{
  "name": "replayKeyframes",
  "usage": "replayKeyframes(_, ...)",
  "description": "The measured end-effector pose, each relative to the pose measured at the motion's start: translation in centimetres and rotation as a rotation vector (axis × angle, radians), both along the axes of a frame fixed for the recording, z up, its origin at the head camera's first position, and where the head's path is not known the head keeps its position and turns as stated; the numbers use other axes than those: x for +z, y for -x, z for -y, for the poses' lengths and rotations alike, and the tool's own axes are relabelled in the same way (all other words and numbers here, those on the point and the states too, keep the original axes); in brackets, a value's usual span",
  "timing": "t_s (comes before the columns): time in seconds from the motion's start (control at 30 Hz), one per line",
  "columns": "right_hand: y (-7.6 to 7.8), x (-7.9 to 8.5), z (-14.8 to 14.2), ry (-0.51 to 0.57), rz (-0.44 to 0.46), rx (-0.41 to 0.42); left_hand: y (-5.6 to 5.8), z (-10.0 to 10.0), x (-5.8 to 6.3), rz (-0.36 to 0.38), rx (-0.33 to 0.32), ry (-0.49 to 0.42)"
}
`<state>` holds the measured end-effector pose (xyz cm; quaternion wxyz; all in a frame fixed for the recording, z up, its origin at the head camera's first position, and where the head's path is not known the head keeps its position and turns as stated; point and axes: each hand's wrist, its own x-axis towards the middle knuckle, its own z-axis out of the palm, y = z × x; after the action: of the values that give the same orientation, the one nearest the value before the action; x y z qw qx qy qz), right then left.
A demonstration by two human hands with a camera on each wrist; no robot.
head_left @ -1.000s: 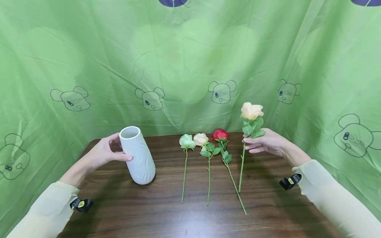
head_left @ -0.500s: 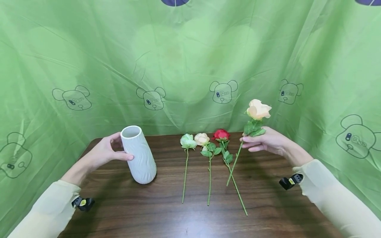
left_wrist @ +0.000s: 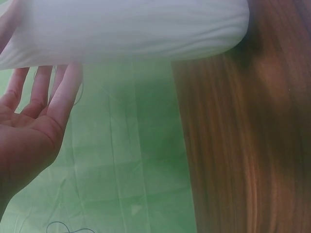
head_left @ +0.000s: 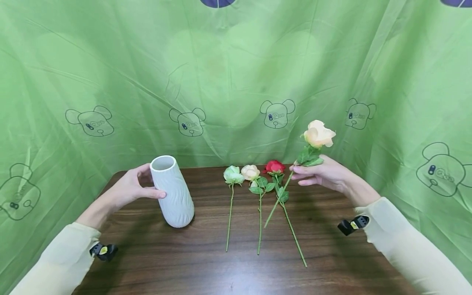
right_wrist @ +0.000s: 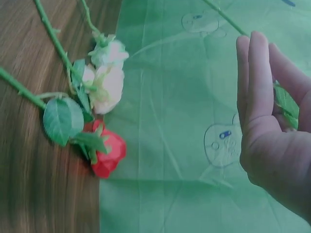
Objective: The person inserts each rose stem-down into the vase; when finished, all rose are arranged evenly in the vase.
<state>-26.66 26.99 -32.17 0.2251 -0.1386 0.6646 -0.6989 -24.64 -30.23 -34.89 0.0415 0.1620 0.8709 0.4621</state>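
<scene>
Head view: left hand (head_left: 130,190) grips ridged white ceramic-looking vase (head_left: 173,200), likely steadying it on brown wood-grain worktop (head_left: 199,268) — right hand (head_left: 324,175) pinches cream rose (head_left: 318,134) aloft, high on green stem (head_left: 272,213), presumably for tilt control.

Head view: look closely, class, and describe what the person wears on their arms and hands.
The left sleeve and right sleeve are plain pale cream and long. At each cuff sits a small black device, left and right, with a yellow patch. The left hand and right hand wear no gloves.
</scene>
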Motion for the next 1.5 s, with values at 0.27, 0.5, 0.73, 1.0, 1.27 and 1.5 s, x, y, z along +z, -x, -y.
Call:
replayKeyframes(0.27,-0.2,0.7,1.9,0.077,-0.002,-0.020,-0.1,-0.3,0.1,-0.007,-0.017,-0.015)
replayKeyframes(0.5,-0.1,1.5,3.7,0.104,-0.027,0.037,-0.1,-0.2,0.1,-0.011,-0.013,-0.007)
replayKeyframes(0.73,-0.2,1.6,5.3,0.065,-0.060,0.063,-0.1,-0.2,0.1,-0.010,-0.017,-0.023)
replayKeyframes(1.0,-0.5,2.1,6.6,0.069,-0.057,0.079,-0.1,-0.3,0.1,-0.012,-0.019,-0.022)
replayKeyframes(1.27,-0.4,3.6,7.6,0.157,-0.080,0.131,-0.2,-0.2,0.1,-0.006,-0.018,-0.030)
replayKeyframes(1.5,-0.4,6.1,8.9,0.210,-0.106,0.149,-0.3,-0.4,0.3,-0.001,-0.016,-0.024)
